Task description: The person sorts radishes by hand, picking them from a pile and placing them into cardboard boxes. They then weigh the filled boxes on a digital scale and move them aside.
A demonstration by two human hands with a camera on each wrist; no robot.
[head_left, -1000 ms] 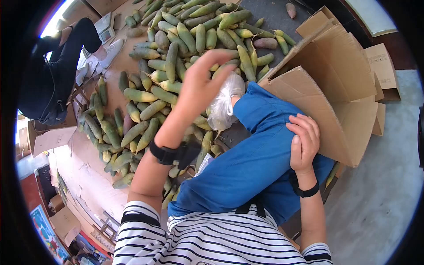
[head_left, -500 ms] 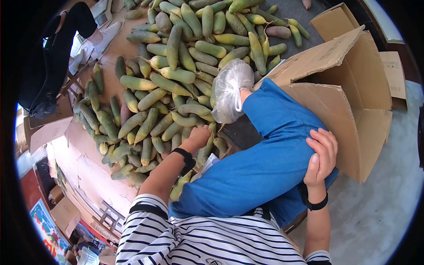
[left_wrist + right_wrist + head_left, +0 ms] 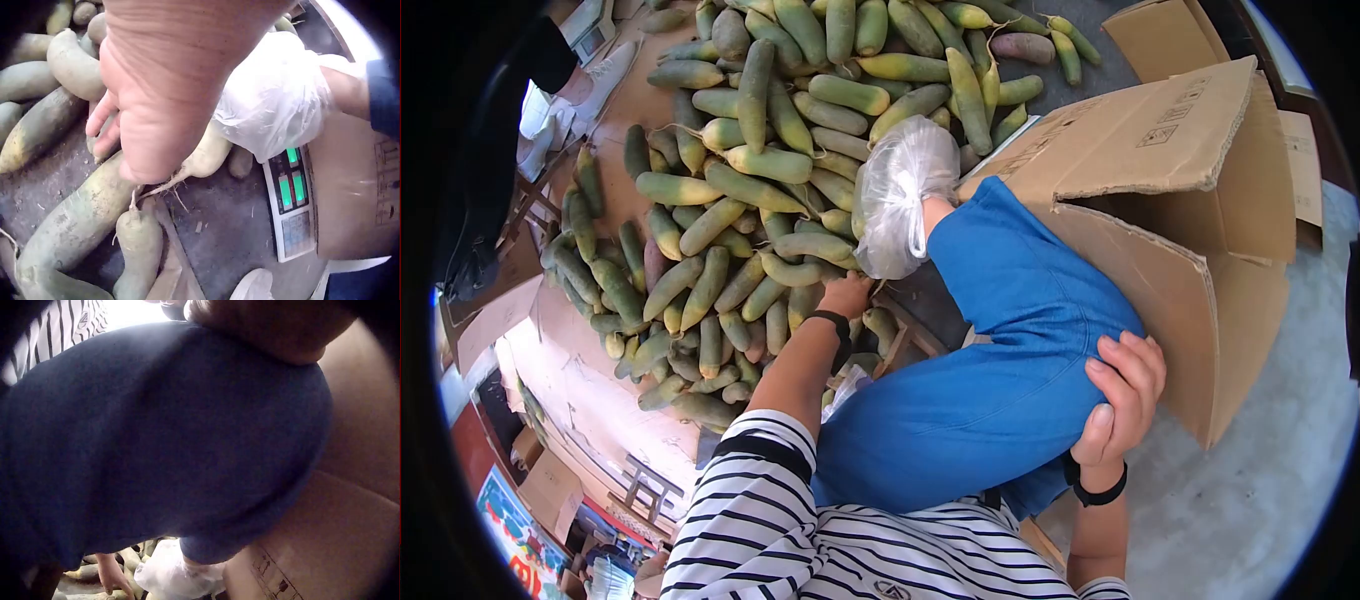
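Cardboard box (image 3: 1140, 140), landmark: printed handling symbols mark its flap; its contents cannot be made out. Left of it, green radishes (image 3: 770, 165) lie heaped beyond the plastic bag (image 3: 908, 190) around your foot. Your left hand (image 3: 847, 295) reaches among them, its grip unclear; your right hand (image 3: 1122, 385) rests on your knee beside the box's edge, fingers slightly spread. Digital scale (image 3: 290, 206), near the box: green digits illegible.
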